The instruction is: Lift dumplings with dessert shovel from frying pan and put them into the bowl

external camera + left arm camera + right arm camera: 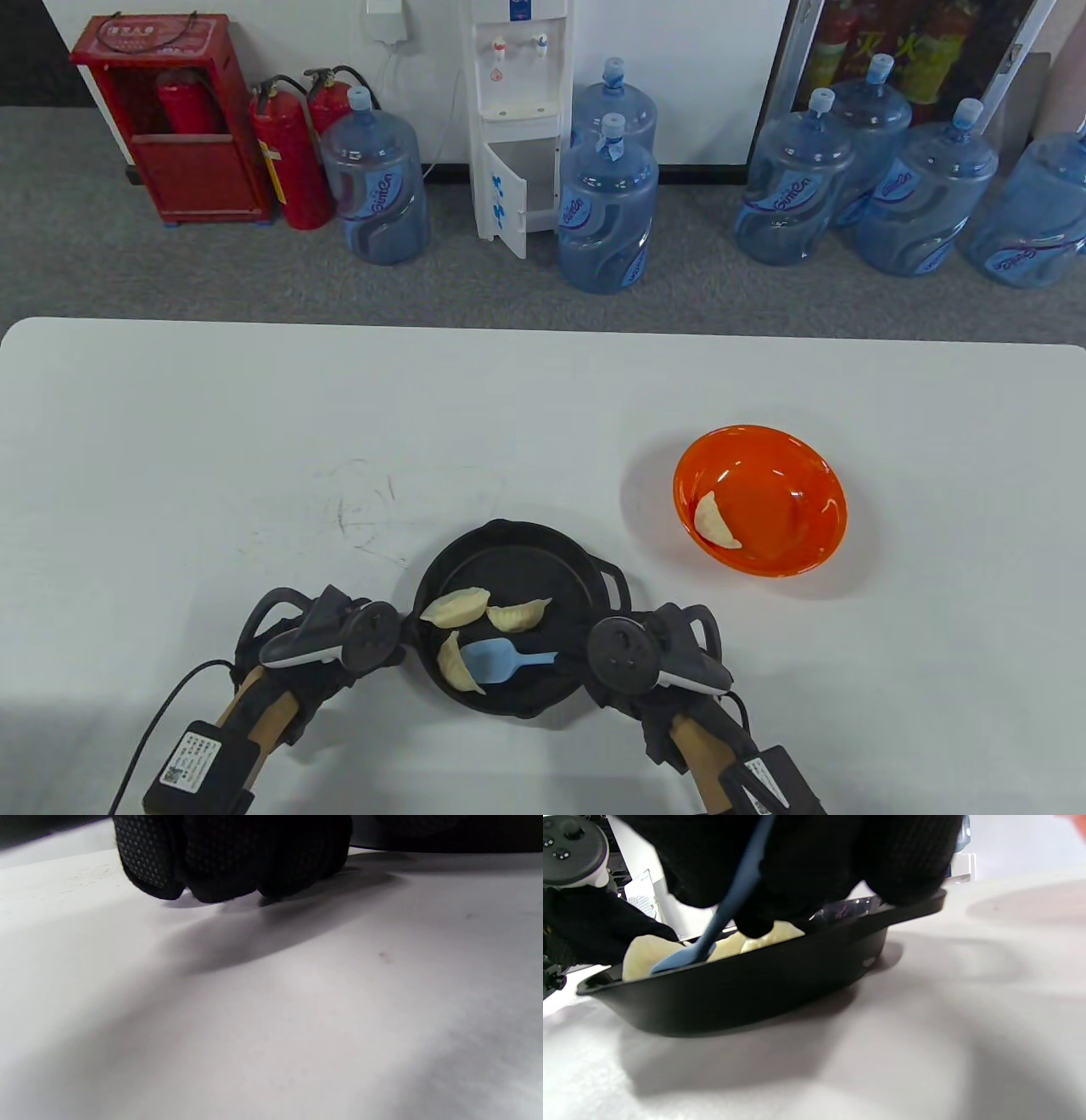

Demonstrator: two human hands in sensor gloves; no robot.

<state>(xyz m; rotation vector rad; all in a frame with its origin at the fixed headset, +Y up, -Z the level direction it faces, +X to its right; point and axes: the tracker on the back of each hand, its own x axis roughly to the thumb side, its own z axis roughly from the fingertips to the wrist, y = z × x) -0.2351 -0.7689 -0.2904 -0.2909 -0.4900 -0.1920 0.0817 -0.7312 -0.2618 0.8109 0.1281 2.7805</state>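
A black frying pan (585, 586) (755, 984) sits near the table's front edge with three pale dumplings (456, 607) (645, 952) inside. A blue dessert shovel (501, 660) (729, 908) lies with its blade against the front-left dumpling (458, 664). My right hand (607, 671) (806, 866) grips the shovel's handle at the pan's right rim. My left hand (373, 645) (229, 857) is curled at the pan's left side where its handle is hidden, knuckles on the table. The orange bowl (797, 475) to the right back holds one dumpling (715, 522).
The white table (254, 441) stretches wide to the left and behind the pan. The pan's loop handle (618, 584) points toward the bowl. Water bottles (607, 212), a dispenser and fire extinguishers stand on the floor beyond the far edge.
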